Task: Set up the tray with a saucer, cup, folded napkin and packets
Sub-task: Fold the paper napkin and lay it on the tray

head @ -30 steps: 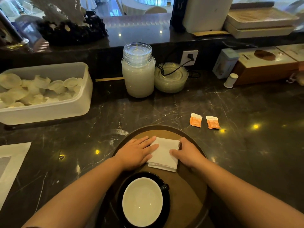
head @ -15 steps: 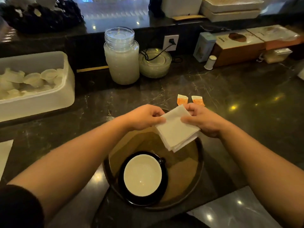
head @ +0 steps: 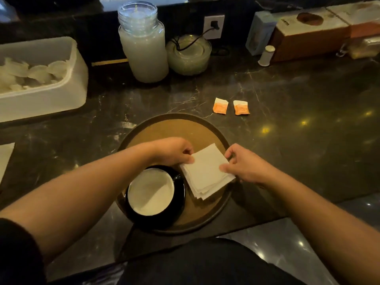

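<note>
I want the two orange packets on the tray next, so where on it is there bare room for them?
The far half of the tray is bare, between its back rim and both hands. The near side is crowded: cup on its saucer at near left, and the napkin, held by the left hand and right hand, at right. The packets lie beyond the rim.

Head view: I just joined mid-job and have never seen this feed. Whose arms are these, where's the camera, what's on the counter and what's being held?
No machine here: a person's bare arms, filmed by one camera worn on their head, looking down. The left hand and right hand both pinch a folded white napkin over a round brown tray. On the tray sits a cup on a black saucer. Two orange packets lie on the dark counter beyond the tray.
</note>
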Demonstrator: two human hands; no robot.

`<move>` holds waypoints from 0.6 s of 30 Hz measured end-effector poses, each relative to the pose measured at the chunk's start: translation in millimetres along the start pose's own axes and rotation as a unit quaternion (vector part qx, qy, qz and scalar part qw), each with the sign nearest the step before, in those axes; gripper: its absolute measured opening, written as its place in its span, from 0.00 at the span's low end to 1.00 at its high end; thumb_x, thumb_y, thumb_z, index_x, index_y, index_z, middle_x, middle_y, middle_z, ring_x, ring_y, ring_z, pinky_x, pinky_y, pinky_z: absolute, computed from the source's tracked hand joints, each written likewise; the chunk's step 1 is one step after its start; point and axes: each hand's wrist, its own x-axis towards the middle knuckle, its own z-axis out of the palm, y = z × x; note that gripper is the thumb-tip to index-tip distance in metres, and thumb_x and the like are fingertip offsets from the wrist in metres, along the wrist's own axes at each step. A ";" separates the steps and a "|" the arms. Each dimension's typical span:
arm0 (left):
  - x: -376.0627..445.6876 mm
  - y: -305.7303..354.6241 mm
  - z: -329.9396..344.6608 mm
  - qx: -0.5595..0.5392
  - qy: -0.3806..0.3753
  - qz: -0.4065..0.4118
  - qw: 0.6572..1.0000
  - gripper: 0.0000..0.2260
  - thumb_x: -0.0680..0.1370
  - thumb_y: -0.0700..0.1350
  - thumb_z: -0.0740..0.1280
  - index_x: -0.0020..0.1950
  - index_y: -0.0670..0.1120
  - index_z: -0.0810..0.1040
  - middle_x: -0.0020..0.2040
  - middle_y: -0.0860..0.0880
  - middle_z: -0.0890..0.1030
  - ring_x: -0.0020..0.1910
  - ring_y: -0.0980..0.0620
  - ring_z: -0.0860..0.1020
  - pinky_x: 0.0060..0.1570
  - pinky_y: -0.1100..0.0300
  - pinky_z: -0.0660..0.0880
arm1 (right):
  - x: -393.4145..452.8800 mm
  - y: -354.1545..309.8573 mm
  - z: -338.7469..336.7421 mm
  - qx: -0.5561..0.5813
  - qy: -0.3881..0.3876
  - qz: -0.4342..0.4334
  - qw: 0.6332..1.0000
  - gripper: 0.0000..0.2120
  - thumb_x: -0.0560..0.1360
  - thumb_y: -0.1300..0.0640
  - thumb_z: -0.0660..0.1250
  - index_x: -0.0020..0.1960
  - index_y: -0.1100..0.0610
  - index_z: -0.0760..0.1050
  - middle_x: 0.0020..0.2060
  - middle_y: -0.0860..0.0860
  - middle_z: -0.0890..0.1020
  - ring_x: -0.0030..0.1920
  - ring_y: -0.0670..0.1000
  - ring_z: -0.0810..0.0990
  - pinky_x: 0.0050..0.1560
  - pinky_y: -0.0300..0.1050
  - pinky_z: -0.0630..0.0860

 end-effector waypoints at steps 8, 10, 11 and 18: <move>20.5 3.1 14.4 0.105 -0.029 -0.035 0.993 0.06 0.79 0.52 0.64 0.47 0.52 0.76 0.41 0.53 0.78 0.39 0.55 0.75 0.34 0.59 0.66 | 17.2 15.5 21.2 -0.157 0.041 -0.093 0.982 0.08 0.75 0.51 0.68 0.41 0.50 0.70 0.33 0.48 0.79 0.33 0.46 0.78 0.32 0.41 0.75; 22.5 3.5 16.2 0.106 -0.026 -0.036 0.993 0.05 0.79 0.52 0.65 0.48 0.51 0.76 0.41 0.53 0.78 0.39 0.55 0.75 0.34 0.59 0.66 | 17.4 17.3 24.7 -0.199 0.038 -0.108 0.973 0.08 0.75 0.50 0.66 0.41 0.50 0.69 0.33 0.47 0.77 0.33 0.47 0.77 0.33 0.42 0.75; 23.0 3.6 17.1 0.104 -0.022 -0.039 0.994 0.05 0.79 0.52 0.65 0.48 0.51 0.76 0.41 0.53 0.78 0.39 0.55 0.74 0.34 0.59 0.66 | 16.6 17.9 26.3 -0.229 0.041 -0.112 0.966 0.08 0.76 0.49 0.65 0.42 0.50 0.69 0.33 0.47 0.77 0.32 0.47 0.77 0.33 0.44 0.76; 21.4 2.6 23.8 0.117 0.016 -0.026 0.993 0.09 0.78 0.52 0.65 0.53 0.48 0.77 0.49 0.50 0.76 0.44 0.51 0.74 0.40 0.57 0.69 | 4.8 17.1 27.1 -0.395 0.124 -0.280 0.866 0.14 0.77 0.44 0.61 0.51 0.54 0.75 0.47 0.53 0.73 0.42 0.53 0.73 0.37 0.48 0.71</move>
